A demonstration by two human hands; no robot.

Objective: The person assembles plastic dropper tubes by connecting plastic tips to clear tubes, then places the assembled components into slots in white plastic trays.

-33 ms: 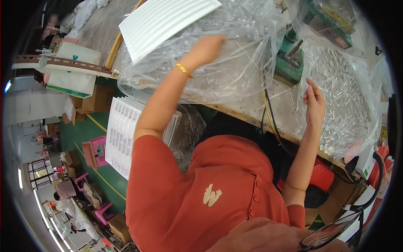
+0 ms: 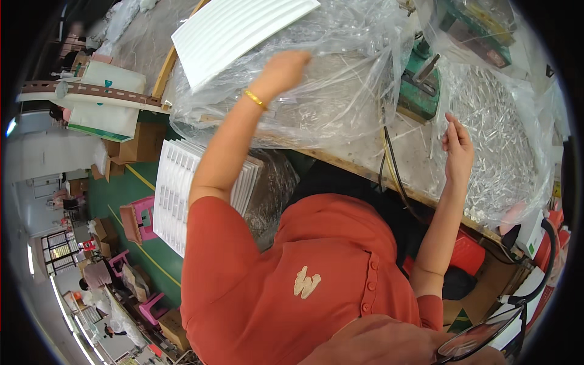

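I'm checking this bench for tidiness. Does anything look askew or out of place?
The white ribbed tray lies tilted on top of the crumpled clear plastic bag that the left hand reaches into, not flat on the bench. A black cable trails over the bench edge. The right hand touches another bag. Nothing looks spilled or broken.

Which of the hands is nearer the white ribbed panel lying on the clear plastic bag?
Left. The left hand rests on the clear plastic bag just below the white ribbed panel; the right hand is far across the bench.
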